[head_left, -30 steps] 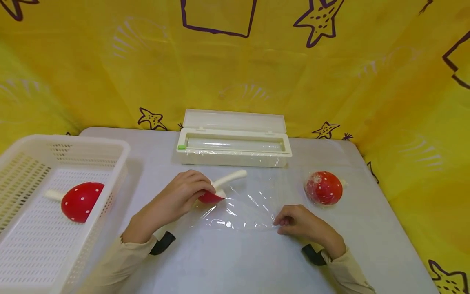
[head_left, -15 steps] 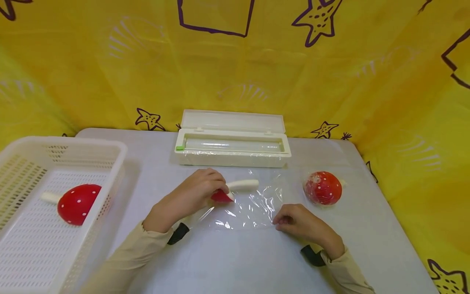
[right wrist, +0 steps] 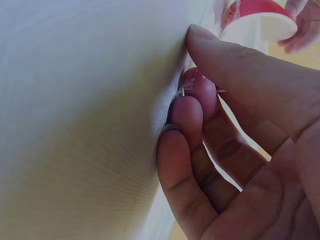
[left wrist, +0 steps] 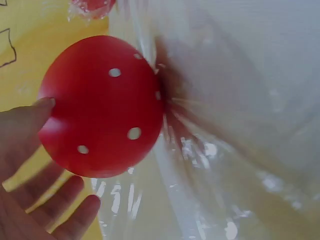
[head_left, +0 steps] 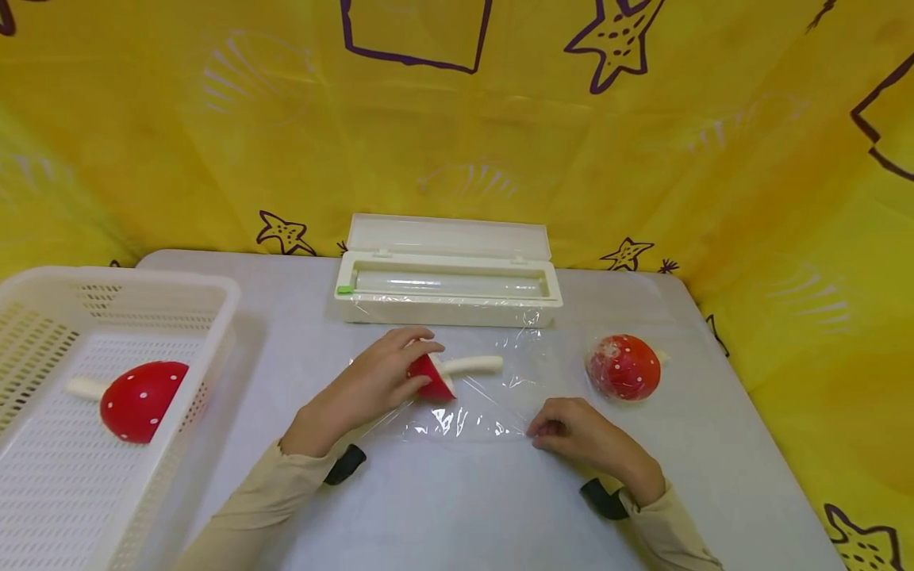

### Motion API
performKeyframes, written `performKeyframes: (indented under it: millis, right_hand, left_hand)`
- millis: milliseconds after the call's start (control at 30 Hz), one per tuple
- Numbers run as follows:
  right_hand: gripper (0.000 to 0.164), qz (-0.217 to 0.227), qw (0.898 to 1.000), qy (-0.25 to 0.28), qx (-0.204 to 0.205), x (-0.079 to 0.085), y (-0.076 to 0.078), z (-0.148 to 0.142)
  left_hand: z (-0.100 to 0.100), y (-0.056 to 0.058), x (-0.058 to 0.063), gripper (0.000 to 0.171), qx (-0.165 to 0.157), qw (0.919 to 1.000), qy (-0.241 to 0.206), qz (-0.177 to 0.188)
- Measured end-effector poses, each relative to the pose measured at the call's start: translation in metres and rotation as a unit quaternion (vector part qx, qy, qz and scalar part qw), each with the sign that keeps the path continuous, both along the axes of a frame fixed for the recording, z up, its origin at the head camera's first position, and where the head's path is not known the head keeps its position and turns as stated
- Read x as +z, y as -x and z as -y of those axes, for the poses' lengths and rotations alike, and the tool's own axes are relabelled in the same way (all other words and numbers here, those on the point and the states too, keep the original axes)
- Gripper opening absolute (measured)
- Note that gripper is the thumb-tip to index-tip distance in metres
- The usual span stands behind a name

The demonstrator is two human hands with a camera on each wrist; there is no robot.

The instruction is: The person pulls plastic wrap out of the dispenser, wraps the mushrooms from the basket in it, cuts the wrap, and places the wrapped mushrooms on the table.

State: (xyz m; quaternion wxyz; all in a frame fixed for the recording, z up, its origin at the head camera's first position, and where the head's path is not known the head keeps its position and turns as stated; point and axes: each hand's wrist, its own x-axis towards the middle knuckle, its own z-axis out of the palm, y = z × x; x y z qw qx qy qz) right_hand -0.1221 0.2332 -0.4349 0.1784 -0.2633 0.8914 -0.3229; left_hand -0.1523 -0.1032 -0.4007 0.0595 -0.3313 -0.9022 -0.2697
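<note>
Shifted right across the clear film point(head_left: 457, 422) since one second ago: red spotted mushroom point(head_left: 434, 379), with stem turned to point nearly straight right. Positioned now on the film, near the white dispenser point(head_left: 446, 259) with raised lid. At the mushroom's cap: left hand point(head_left: 364, 385), fingers spread, thumb touching. At the film's near right corner: right hand point(head_left: 581, 440), pinching film between thumb and finger. To the right: wrapped mushroom point(head_left: 623, 367). Inside the basket point(head_left: 57, 484) at left: unwrapped mushroom point(head_left: 143, 400).

At the left hand point(head_left: 367, 381), the mushroom point(left wrist: 102, 110) is red with white dots, its stem point(head_left: 474, 364) off-white. The film point(head_left: 457, 426) beside that hand seems colourless, though glare obscures it.
</note>
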Motion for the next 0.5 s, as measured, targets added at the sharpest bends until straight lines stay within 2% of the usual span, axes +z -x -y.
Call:
performKeyframes:
  millis: [100, 233, 367, 500]
  right_hand:
    - [0.012, 0.005, 1.0, 0.0, -0.001, 0.0, 0.0, 0.001]
    - [0.012, 0.007, 1.0, 0.003, -0.002, -0.001, 0.0, 0.001]
    - [0.012, 0.017, 1.0, 0.005, -0.01, 0.0, 0.0, 0.001]
    - [0.013, 0.021, 1.0, 0.006, -0.013, 0.0, 0.0, 0.001]
  left_hand:
    - [0.005, -0.002, -0.007, 0.058, 0.037, 0.9957, -0.046, 0.071]
    - [0.01, -0.001, -0.014, 0.06, 0.059, 0.9791, -0.108, 0.162]
    - [0.013, 0.002, -0.018, 0.06, 0.058, 0.9676, -0.134, 0.206]
    - [0.013, 0.003, -0.023, 0.065, 0.065, 0.9584, -0.131, 0.245]
